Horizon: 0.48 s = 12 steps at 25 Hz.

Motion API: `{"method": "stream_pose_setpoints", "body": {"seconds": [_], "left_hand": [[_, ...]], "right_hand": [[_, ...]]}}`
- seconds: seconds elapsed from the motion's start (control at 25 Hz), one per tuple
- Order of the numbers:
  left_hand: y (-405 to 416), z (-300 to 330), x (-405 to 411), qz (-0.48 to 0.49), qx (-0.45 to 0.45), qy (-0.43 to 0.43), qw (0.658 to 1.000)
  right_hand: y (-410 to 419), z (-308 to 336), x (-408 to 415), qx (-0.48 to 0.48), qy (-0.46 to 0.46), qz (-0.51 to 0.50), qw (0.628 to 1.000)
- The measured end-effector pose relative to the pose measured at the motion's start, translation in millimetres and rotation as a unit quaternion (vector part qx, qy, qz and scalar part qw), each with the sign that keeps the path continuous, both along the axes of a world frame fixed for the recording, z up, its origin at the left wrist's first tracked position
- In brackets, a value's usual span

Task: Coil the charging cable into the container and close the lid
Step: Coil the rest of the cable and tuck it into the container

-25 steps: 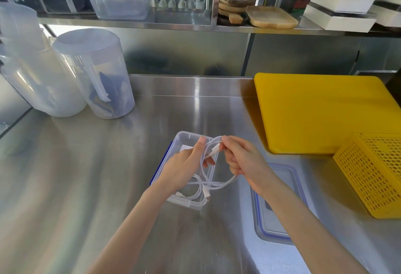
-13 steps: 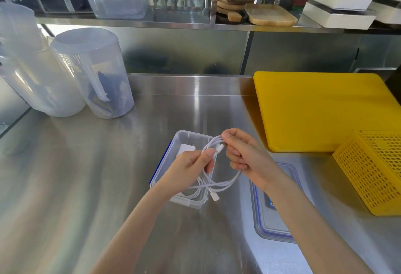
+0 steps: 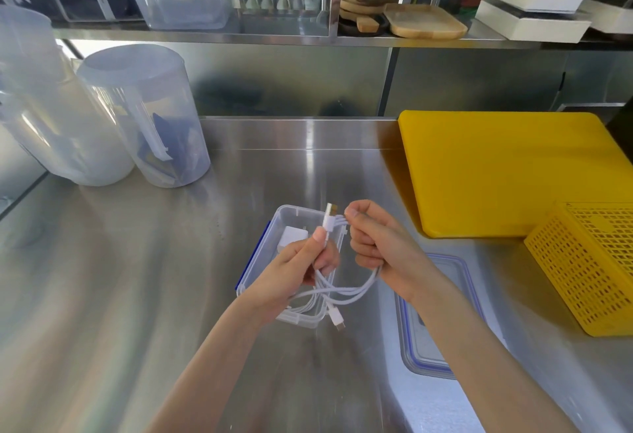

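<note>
Right now both hands hold the white charging cable (image 3: 342, 290) just above the open clear container (image 3: 298, 223), which sits on the steel surface (image 3: 137, 278) near the middle of the view. The left hand (image 3: 294, 271) has its grip closed on the cable just below 1 connector (image 3: 329, 216), thumb and fingers pinching it so the plug points up and away. The right hand (image 3: 380, 244), just to the right, has its grip closed around several bunched loops of the cable. Those loops hang down between the hands in a shallow curve, and a 2nd connector (image 3: 337, 319) dangles over the container's near right corner. A white charger block (image 3: 291, 239) lies inside the container at its far end, partly behind the left hand. The container's lid (image 3: 431, 340), clear with a blue rim, lies flat on the surface to the right, partly under the right forearm. Farther right are a yellow cutting board (image 3: 507, 172) and a yellow perforated basket (image 3: 589, 268). At the far left stand 2 translucent pitchers (image 3: 144, 114).
</note>
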<state>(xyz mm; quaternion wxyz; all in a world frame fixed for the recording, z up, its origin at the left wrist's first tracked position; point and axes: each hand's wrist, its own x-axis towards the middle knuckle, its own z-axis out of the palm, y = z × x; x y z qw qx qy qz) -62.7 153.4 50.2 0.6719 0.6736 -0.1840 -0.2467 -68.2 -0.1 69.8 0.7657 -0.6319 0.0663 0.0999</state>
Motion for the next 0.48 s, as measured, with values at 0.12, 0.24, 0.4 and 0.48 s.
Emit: {"method": "stream_pose_setpoints", "body": {"seconds": [0.12,0.24,0.4,0.48], "left_hand": [[-2.5,-1.5,1.8,0.060,0.053,-0.012,0.997],[-11.5,-3.2,1.8,0.146,0.087,-0.032,0.985],[-12.0,-0.4,9.5,0.231,0.019,-0.044,0.972],[-5.4,5.8,19.3,0.268,-0.008,-0.049,0.962]], "right_hand": [[3.0,-1.6,-2.9,-0.090,-0.026,-0.021,0.995],[6.1,-3.0,-2.9,-0.175,-0.051,-0.037,0.983],[9.6,-10.0,-6.2,-0.285,-0.076,0.028,0.955],[11.6,-13.8,-8.4,-0.282,-0.047,0.067,0.956]]}}
